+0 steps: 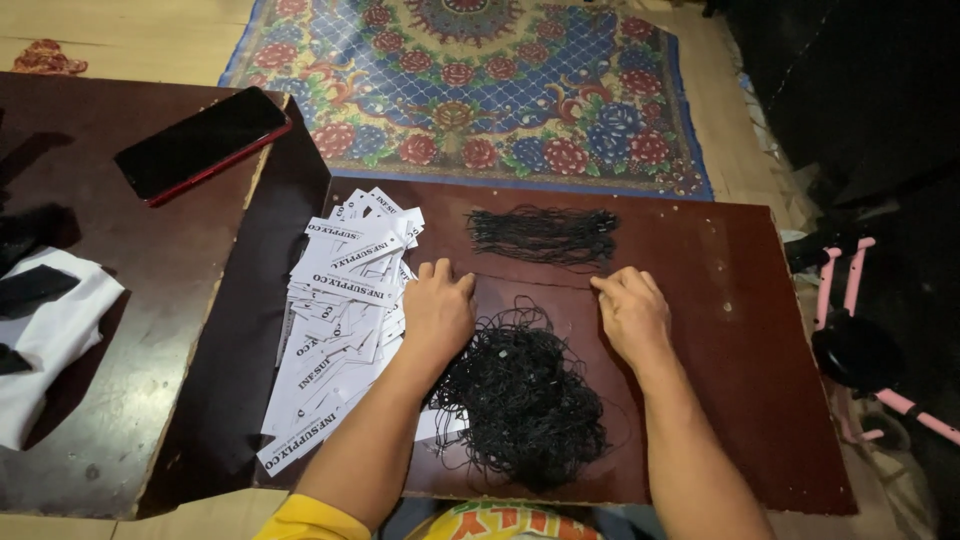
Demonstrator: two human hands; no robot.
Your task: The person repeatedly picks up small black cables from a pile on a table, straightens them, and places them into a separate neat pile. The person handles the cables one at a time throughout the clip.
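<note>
Left hand (437, 310) and right hand (632, 312) palm-down on the bench (740, 330), fingers curled, seemingly gripping nothing. Tangled black string (522, 398) just behind and between both hands; tidy string bundle (543, 235) ahead; white paper tags (340, 320) left of left fingers.

Dim warm light, sharp at centre, deep shadow at right, edges bowed.

Both hands rest knuckles-up on the brown board (720, 330): left hand (437, 312) and right hand (630, 312) flank the tangled black string pile (522, 395), white paper tags (340, 310) just left of it.
</note>
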